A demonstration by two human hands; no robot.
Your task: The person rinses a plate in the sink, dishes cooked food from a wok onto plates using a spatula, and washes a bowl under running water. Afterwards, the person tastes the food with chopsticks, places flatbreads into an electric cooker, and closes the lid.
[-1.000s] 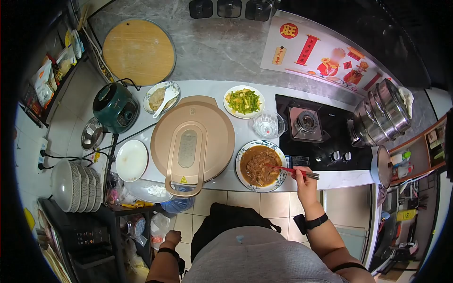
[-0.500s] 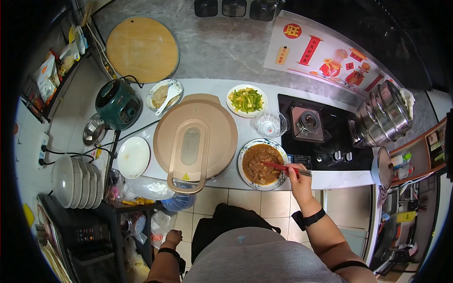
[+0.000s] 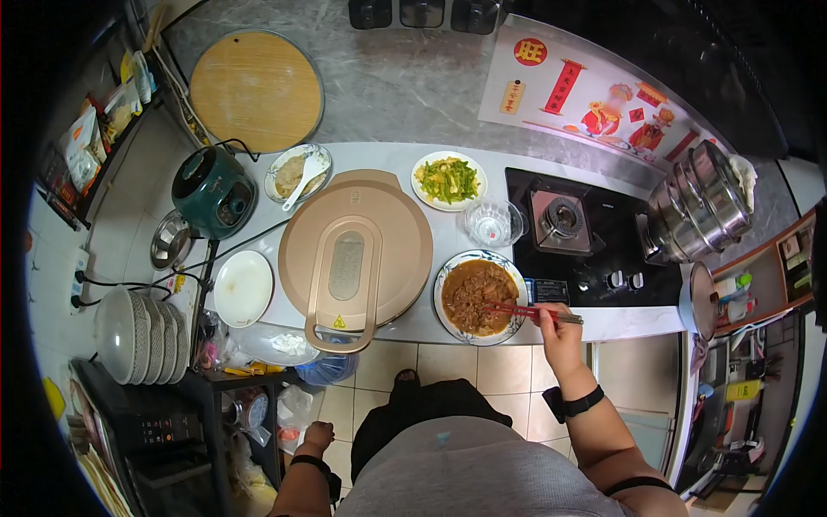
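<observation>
Head view: the right hand (image 3: 560, 338) pinches red chopsticks (image 3: 515, 309), their long axis running nearly sideways, leftward from the fingers over the near-right rim of a patterned dish (image 3: 438, 302) to tips in brown stew (image 3: 472, 295). The dish lies just left of this hand, much nearer it than the left hand (image 3: 320, 434), whose fingers curl, contents unclear.

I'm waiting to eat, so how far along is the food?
The green vegetable dish looks done, already on its plate. In hand: the right hand holds red chopsticks in the brown stew, itself plated. Left, apparently: finishing with the chopsticks, their tips being in the food; anything further I cannot tell.
</observation>
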